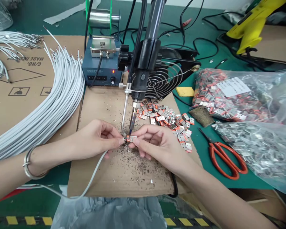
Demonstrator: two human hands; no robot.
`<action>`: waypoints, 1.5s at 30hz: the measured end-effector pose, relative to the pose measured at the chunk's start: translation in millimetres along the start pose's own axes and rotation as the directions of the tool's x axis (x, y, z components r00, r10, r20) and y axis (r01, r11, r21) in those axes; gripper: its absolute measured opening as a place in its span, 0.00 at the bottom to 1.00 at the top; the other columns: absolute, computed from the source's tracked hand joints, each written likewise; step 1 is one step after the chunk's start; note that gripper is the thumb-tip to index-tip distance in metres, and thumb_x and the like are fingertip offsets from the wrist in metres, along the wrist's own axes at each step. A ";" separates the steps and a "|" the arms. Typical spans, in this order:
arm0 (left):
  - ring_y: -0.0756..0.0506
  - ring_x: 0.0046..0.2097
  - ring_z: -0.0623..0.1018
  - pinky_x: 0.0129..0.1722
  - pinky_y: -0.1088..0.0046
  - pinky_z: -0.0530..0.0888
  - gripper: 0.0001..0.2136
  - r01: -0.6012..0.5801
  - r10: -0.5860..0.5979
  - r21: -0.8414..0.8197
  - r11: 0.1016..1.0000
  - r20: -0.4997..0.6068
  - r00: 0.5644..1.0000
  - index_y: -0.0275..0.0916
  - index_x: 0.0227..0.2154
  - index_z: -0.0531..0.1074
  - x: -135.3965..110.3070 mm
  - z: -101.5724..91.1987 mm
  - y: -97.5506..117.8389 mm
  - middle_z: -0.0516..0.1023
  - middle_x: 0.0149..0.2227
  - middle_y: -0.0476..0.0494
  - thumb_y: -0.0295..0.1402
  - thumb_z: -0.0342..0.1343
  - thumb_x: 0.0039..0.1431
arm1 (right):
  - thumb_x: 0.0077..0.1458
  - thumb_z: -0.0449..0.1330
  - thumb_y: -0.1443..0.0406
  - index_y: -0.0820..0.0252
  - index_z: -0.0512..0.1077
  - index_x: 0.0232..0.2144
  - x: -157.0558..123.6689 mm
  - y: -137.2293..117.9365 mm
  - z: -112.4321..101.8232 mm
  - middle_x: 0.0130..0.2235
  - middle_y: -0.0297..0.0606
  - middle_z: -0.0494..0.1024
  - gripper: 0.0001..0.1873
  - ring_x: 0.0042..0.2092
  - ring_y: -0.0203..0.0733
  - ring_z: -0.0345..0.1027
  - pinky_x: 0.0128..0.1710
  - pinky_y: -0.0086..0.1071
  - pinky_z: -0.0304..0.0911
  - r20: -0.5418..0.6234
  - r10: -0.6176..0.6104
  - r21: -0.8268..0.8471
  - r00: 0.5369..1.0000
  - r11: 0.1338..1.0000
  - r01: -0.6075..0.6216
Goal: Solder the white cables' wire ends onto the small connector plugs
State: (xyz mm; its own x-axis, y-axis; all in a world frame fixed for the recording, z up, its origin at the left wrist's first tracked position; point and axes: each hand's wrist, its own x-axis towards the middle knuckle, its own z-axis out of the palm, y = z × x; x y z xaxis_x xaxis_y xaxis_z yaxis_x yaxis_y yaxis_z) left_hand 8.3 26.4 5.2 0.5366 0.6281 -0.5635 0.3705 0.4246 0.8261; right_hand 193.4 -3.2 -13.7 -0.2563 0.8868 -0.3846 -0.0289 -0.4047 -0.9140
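Cable (pixel 94 175), one white length, runs to your left hand (pixel 105 138), which pinches its end; your right hand (pixel 154 140) pinches one USB connector (pixel 133 138). That connector sits at the tip of one soldering iron (pixel 140 83), above the middle of the cardboard sheet (pixel 105 183). Its long axis runs left to right, orange end toward your left, metal shell toward your right. Loose connectors (pixel 160 118), too many to count, lie toward the sheet's right edge. Between your hands and its front edge you have open room, strewn with dark specks (pixel 143 168). Past the right edge, the surface (pixel 200 140) carries one pair of scissors (pixel 216 149) and two bags of parts (pixel 257 149).
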 end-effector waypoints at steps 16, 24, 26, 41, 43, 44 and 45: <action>0.55 0.21 0.65 0.19 0.80 0.73 0.05 0.032 -0.047 -0.101 0.994 -0.146 0.988 0.35 0.20 0.67 -0.9 12.0 4.2 0.65 0.18 0.55 0.27 0.58 0.44 | 0.42 0.66 0.65 0.62 0.71 0.24 -3.4 -2.7 1.2 0.23 0.37 0.79 0.07 0.17 0.27 0.60 0.15 0.22 0.57 0.022 -0.011 0.015 1.000 1.000 0.011; 0.55 0.18 0.63 0.15 0.83 0.69 0.06 0.026 -0.032 -0.051 0.998 -0.122 0.992 0.36 0.19 0.65 1.1 11.0 1.4 0.62 0.17 0.56 0.28 0.57 0.46 | 0.42 0.64 0.66 0.62 0.71 0.23 -0.7 -1.1 4.1 0.22 0.36 0.78 0.06 0.17 0.27 0.59 0.16 0.22 0.56 -0.007 -0.003 -0.016 1.000 1.000 0.003; 0.55 0.18 0.63 0.15 0.83 0.68 0.07 0.024 -0.027 -0.027 0.999 -0.139 0.990 0.36 0.19 0.64 1.6 11.8 1.9 0.62 0.17 0.56 0.29 0.57 0.46 | 0.42 0.64 0.66 0.62 0.71 0.23 -1.2 -1.7 4.2 0.22 0.36 0.78 0.06 0.17 0.27 0.60 0.16 0.22 0.56 -0.008 0.000 -0.015 1.000 1.000 0.000; 0.55 0.18 0.63 0.14 0.83 0.67 0.06 -0.001 -0.001 -0.010 1.000 -0.156 0.988 0.37 0.19 0.64 1.3 14.0 2.2 0.62 0.17 0.56 0.27 0.56 0.45 | 0.43 0.66 0.63 0.61 0.72 0.25 -1.8 -0.4 -0.6 0.23 0.36 0.79 0.08 0.19 0.30 0.63 0.16 0.23 0.56 0.052 -0.022 0.033 0.998 0.999 0.020; 0.56 0.18 0.63 0.14 0.83 0.67 0.06 0.006 -0.007 -0.003 1.000 -0.154 0.988 0.37 0.19 0.64 -0.2 14.1 3.2 0.62 0.16 0.56 0.27 0.56 0.45 | 0.43 0.66 0.64 0.61 0.72 0.25 -2.1 -0.1 -1.1 0.23 0.36 0.79 0.07 0.19 0.29 0.63 0.16 0.23 0.57 0.050 -0.018 0.043 0.999 0.999 0.016; 0.56 0.18 0.63 0.14 0.83 0.67 0.06 0.009 -0.009 0.003 1.000 -0.153 0.988 0.37 0.19 0.64 -1.1 14.2 3.7 0.62 0.16 0.56 0.28 0.56 0.45 | 0.43 0.66 0.64 0.61 0.72 0.25 -2.4 0.1 -1.4 0.23 0.36 0.79 0.07 0.19 0.29 0.63 0.16 0.23 0.57 0.050 -0.017 0.047 0.999 0.999 0.014; 0.56 0.17 0.63 0.13 0.83 0.67 0.06 0.011 -0.010 0.008 1.000 -0.153 0.988 0.37 0.19 0.64 -2.0 14.4 4.1 0.62 0.16 0.56 0.28 0.56 0.46 | 0.43 0.66 0.64 0.61 0.72 0.25 -2.6 0.1 -1.6 0.23 0.36 0.79 0.07 0.19 0.29 0.63 0.16 0.23 0.57 0.048 -0.014 0.051 0.999 0.999 0.011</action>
State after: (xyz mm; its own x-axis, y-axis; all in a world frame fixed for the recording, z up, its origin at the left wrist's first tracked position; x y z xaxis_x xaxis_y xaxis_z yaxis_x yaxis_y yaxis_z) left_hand 19.6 17.5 9.6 0.4103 0.7163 -0.5644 0.3830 0.4263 0.8195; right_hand 195.7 -5.1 -13.0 -0.3022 0.8805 -0.3652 -0.0806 -0.4053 -0.9106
